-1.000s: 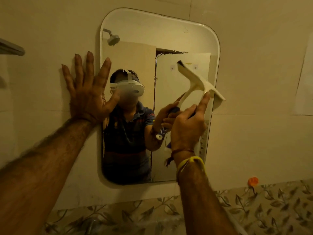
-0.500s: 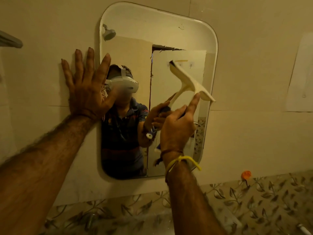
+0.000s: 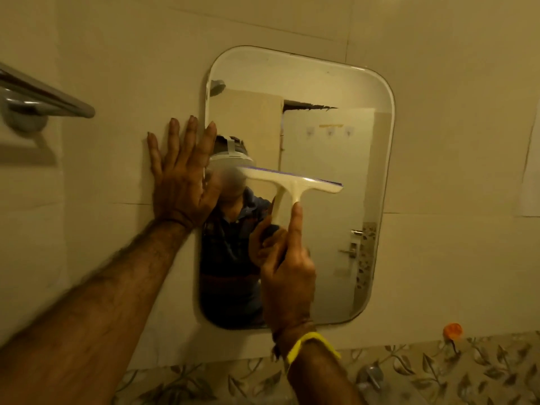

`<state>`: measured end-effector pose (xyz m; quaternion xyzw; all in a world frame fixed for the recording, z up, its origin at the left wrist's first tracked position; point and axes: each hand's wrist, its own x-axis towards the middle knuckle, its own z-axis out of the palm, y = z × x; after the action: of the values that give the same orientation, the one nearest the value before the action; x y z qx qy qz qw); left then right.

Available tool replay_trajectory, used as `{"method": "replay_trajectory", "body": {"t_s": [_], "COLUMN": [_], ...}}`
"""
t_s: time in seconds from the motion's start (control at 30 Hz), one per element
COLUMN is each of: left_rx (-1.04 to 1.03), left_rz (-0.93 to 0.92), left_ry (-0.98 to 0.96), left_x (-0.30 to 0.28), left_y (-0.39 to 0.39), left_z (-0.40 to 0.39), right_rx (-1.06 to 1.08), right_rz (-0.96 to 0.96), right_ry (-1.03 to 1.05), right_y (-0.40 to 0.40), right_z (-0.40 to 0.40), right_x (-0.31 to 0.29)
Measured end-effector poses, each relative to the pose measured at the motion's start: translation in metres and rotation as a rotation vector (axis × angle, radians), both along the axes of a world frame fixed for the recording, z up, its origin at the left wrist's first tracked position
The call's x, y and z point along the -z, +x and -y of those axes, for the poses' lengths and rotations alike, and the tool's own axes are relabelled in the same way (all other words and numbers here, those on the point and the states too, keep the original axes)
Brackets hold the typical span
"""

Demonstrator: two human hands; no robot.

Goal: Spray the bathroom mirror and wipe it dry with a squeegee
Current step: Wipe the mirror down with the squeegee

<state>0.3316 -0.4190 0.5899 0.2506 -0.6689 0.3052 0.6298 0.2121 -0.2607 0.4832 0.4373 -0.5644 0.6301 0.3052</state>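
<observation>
A rounded rectangular mirror (image 3: pixel 330 83) hangs on the cream tiled wall. My right hand (image 3: pixel 287 267) grips the handle of a cream squeegee (image 3: pixel 292 182), index finger stretched up along the handle. Its blade lies almost level against the glass at the mirror's mid-height, left of centre. My left hand (image 3: pixel 181 182) is pressed flat on the wall at the mirror's left edge, fingers spread, thumb on the frame. No spray bottle is in view.
A chrome towel rail (image 3: pixel 43 97) juts from the wall at upper left. An orange hook (image 3: pixel 452 331) sticks to the wall below the mirror's right corner. Leaf-patterned tiles (image 3: pixel 438 372) and a metal tap (image 3: pixel 369 375) run along the bottom.
The squeegee has swung from a steep tilt at the mirror's right side to nearly level, and shifted left toward the centre. My left hand stays on the wall.
</observation>
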Motion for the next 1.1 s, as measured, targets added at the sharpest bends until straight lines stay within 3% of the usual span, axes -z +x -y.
{"method": "replay_trajectory", "body": {"t_s": [0.2,0.43,0.6,0.83,1.0,1.1], "left_rx": [0.033,0.170,0.287,0.240,0.181,0.214], "left_rz": [-0.026,-0.086,-0.141,-0.085,-0.055,-0.047], "left_ry": [0.002,0.010,0.015,0.109,0.103,0.117], "left_x": [0.000,0.000,0.001,0.015,0.020,0.021], "left_y": [0.000,0.002,0.002,0.008,0.008,0.009], "left_z": [0.004,0.001,-0.003,-0.010,-0.005,-0.006], "right_rx": [0.058,0.017,0.096,0.003,0.067,0.005], "right_rz": [-0.066,-0.305,-0.215,-0.318,-0.267,-0.251], "right_ry": [-0.064,0.150,0.080,0.220,0.101,0.162], "right_y": [-0.011,-0.009,-0.012,-0.012,-0.003,-0.001], "right_z": [0.008,0.006,0.022,0.001,0.014,0.013], "right_x": [-0.061,0.007,-0.050,0.019,-0.020,-0.007]}}
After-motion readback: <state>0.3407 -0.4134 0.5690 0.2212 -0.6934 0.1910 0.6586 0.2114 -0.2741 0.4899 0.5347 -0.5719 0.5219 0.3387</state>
